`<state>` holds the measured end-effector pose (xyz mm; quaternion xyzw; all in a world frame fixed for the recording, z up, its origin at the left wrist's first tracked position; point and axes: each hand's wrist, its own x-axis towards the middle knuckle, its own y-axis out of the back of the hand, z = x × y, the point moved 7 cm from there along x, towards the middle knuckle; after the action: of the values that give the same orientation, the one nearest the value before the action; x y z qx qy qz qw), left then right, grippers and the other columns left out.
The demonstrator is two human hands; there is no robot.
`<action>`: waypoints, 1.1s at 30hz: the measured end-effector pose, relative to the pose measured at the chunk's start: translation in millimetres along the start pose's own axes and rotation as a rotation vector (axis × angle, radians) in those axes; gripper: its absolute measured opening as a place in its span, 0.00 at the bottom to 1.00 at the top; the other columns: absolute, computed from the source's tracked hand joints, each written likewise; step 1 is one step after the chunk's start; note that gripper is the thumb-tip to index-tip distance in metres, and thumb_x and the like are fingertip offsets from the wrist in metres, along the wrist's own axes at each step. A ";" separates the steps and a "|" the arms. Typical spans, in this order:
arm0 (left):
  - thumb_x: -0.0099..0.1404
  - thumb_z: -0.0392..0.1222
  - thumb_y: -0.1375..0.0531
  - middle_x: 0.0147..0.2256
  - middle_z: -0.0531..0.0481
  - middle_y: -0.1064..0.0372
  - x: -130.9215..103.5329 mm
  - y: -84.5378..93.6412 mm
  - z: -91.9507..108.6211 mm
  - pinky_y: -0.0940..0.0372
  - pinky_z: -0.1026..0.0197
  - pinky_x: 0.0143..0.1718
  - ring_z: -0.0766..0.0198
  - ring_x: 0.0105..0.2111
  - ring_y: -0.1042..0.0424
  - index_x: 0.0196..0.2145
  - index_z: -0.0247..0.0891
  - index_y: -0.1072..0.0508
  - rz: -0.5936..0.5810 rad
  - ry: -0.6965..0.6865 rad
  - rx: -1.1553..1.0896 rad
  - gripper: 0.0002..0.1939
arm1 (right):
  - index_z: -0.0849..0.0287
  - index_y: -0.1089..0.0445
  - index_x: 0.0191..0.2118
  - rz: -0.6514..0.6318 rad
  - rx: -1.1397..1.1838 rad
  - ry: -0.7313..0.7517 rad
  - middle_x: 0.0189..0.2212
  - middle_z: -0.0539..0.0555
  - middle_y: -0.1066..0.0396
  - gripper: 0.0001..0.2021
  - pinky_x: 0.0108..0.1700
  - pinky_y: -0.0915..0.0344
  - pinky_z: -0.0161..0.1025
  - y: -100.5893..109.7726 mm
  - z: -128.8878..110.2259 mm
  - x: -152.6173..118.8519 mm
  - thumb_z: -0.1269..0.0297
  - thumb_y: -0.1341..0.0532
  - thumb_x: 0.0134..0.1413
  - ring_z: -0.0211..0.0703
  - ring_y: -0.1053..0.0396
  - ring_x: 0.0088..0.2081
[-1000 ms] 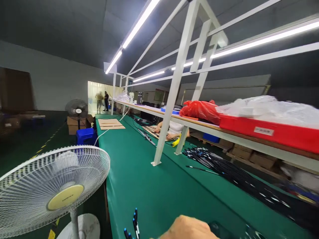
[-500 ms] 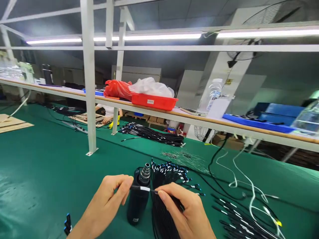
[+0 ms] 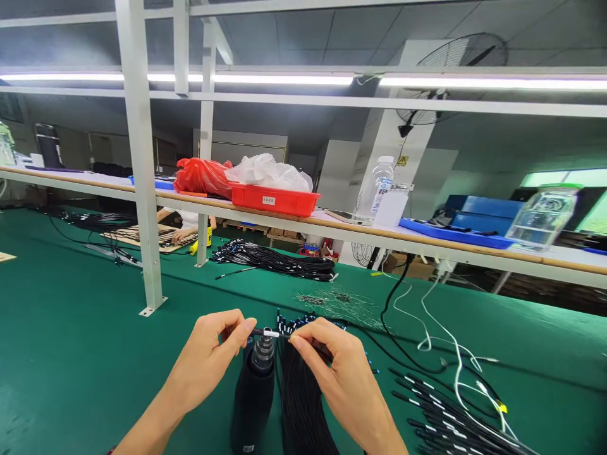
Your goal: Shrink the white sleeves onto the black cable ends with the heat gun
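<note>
A thin black cable with a white sleeve [image 3: 271, 333] stretches level between my two hands. My left hand [image 3: 208, 354] pinches its left end between thumb and fingertips. On the other side my right hand [image 3: 332, 366] pinches the cable just right of the white sleeve. Directly below the sleeve is the metal nozzle [image 3: 262, 354] of a black heat gun [image 3: 252, 404], which stands upright with its nozzle up. A thick bundle of black cables [image 3: 303, 404] lies beside the heat gun, its blue-and-white tips partly hidden behind my right hand.
More black cables with white sleeves [image 3: 450, 417] lie at the right, crossed by white cords [image 3: 458, 354]. Thin wire pieces [image 3: 341, 303] are scattered behind. Another cable bundle [image 3: 275, 260] lies under the shelf [image 3: 332, 227], which carries a red tray [image 3: 275, 201]. A co-worker's hand [image 3: 183, 236] shows farther back.
Both hands have raised the cable from in front of the heat gun to the nozzle's mouth. The view has shifted, so the shelf and post appear farther left.
</note>
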<state>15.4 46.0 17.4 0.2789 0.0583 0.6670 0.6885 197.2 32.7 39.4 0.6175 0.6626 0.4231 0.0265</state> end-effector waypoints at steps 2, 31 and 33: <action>0.67 0.61 0.51 0.22 0.57 0.47 3.0 0.3 -1.4 0.52 0.63 0.28 0.67 0.25 0.48 0.21 0.39 0.43 0.012 -0.003 0.011 0.26 | 0.55 0.29 0.29 0.001 -0.008 -0.001 0.27 0.49 0.32 0.13 0.30 0.43 0.37 -0.6 2.6 3.0 0.62 0.46 0.64 0.40 0.36 0.28; 0.47 0.24 0.42 0.39 0.50 0.29 -130.4 26.5 -231.1 0.39 0.60 0.45 0.58 0.42 0.31 0.33 0.40 0.29 -0.538 0.369 0.607 0.17 | 0.59 0.27 0.41 -0.056 -0.266 -0.619 0.41 0.63 0.25 0.34 0.45 0.32 0.55 -12.8 236.5 -105.7 0.35 0.45 0.37 0.64 0.28 0.43; 0.46 0.21 0.46 0.39 0.50 0.29 -137.6 26.7 -235.9 0.40 0.60 0.46 0.59 0.43 0.32 0.33 0.40 0.29 -0.559 0.367 0.636 0.19 | 0.59 0.27 0.41 -0.067 -0.241 -0.606 0.41 0.62 0.25 0.33 0.47 0.33 0.55 -18.0 228.3 -101.7 0.36 0.45 0.37 0.63 0.28 0.44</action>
<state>-129.1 -13.8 -208.0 0.3269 0.4540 0.4430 0.7005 334.1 69.8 -167.1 0.6857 0.5895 0.2943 0.3093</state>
